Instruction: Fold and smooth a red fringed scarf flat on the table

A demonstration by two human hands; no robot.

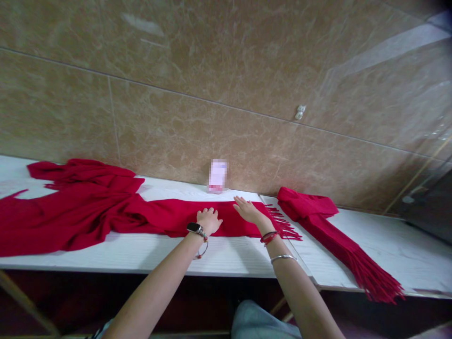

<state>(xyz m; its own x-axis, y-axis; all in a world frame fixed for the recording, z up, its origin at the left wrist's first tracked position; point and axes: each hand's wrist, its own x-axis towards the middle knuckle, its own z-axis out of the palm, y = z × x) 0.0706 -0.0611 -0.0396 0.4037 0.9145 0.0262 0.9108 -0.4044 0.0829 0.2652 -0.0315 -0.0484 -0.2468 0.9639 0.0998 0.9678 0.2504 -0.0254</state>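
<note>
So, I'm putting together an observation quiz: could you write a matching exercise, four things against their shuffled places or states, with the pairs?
1. left hand
2. right hand
3. folded scarf
4. blurred pale item

A. at the foot of the marbled wall
B. nearer the fringed end of the spread scarf
C. has a dark watch at its wrist
D. lies to the right of both hands

Pairs: 1-C, 2-B, 3-D, 4-A

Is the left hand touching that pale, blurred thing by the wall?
Apart. The head view shows some red scarf and a strip of white tabletop between the left hand and the pale, blurred thing.
</note>
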